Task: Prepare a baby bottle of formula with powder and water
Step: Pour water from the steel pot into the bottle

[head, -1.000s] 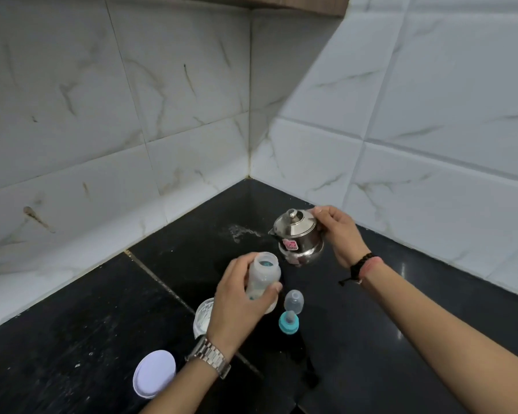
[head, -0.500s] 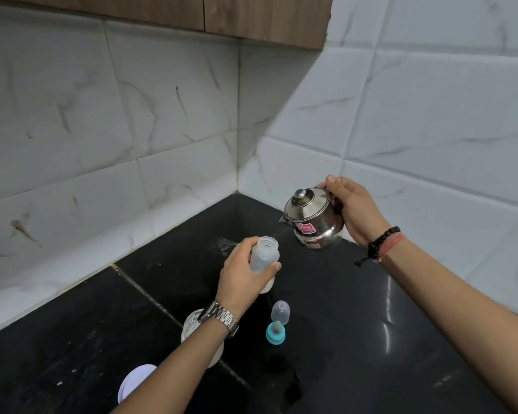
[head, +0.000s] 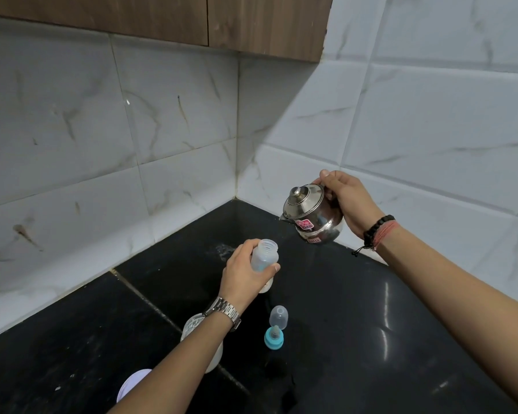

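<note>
A person stands at a black worktop (head: 371, 339) set in a tiled corner, seen from a head camera looking down.

Nearest, at about seven o'clock in the view, a white lid (head: 132, 383) lies flat beside a white tub (head: 213, 354), mostly hidden under the left forearm. Its contents cannot be seen.

Just past that, at six o'clock, a blue teat ring (head: 273, 339) and a clear cap (head: 278, 316) stand apart from the bottle.

At the centre, the left hand (head: 245, 276) has its fingers wrapped around the body of the baby bottle (head: 265, 253), held above the worktop with its threaded mouth open and tipped toward two o'clock. The bottle looks like light, thin translucent plastic, smooth and probably slippery when wet, so a mid-body grip suits it.

Farther off, at two o'clock, the right hand (head: 346, 201) has its fingers closed on the far side of a steel kettle (head: 311, 215), lidded, tilted with its small spout toward the bottle but well apart from it. The kettle is rigid and polished, likely heavier if full, and possibly hot.

No water is visibly flowing.
</note>
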